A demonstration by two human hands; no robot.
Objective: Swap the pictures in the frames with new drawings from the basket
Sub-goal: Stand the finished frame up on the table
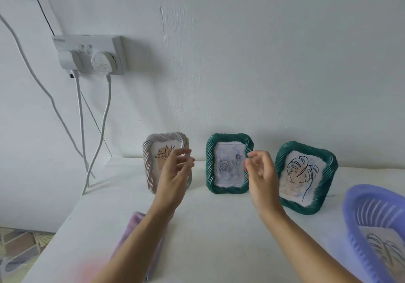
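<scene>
Three small frames stand upright against the wall on a white table. A white frame at the left shows a plant drawing. The middle green frame holds a bluish rose picture, and the right green frame a leaf line drawing. My left hand hovers in front of the white frame, fingers relaxed and holding nothing. My right hand is raised between the two green frames, fingers loosely curled and empty. A purple basket at the lower right holds a leaf drawing.
A pink-purple cloth lies on the table under my left forearm. A wall socket with two plugs and hanging white cables is at the upper left. The table's left edge drops to a patterned floor.
</scene>
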